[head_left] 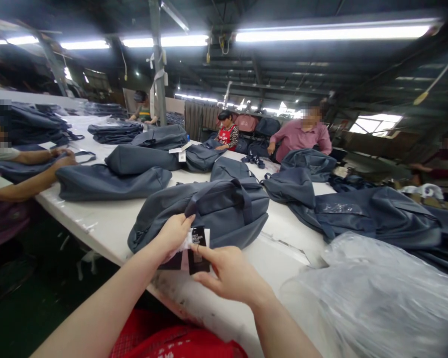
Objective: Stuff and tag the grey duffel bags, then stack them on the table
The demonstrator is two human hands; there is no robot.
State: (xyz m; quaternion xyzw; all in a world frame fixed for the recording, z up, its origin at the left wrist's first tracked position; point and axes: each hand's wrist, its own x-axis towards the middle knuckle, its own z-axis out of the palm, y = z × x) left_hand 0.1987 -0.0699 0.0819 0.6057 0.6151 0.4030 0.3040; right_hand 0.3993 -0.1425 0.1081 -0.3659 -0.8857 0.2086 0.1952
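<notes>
A dark blue duffel bag (pixel 216 211) with strap handles lies on the white table in front of me. My left hand (pixel 174 232) is closed at the bag's near side, its fingertips at the lower end of a handle strap (pixel 196 199). Some crumpled white material shows beneath that hand, partly hidden. A black hang tag (pixel 198 258) with pale print hangs over the table edge, beside another dark piece (pixel 173 261) below my left hand. My right hand (pixel 229 271) has its index finger stretched against the black tag, with the thumb apart below it.
Clear plastic bags (pixel 377 293) are heaped at the right. More dark blue bags (pixel 114 181) lie about the white table (pixel 85 219). A co-worker's arms (pixel 33 174) reach in at the left; a person in a pink shirt (pixel 302 136) and others are across the table.
</notes>
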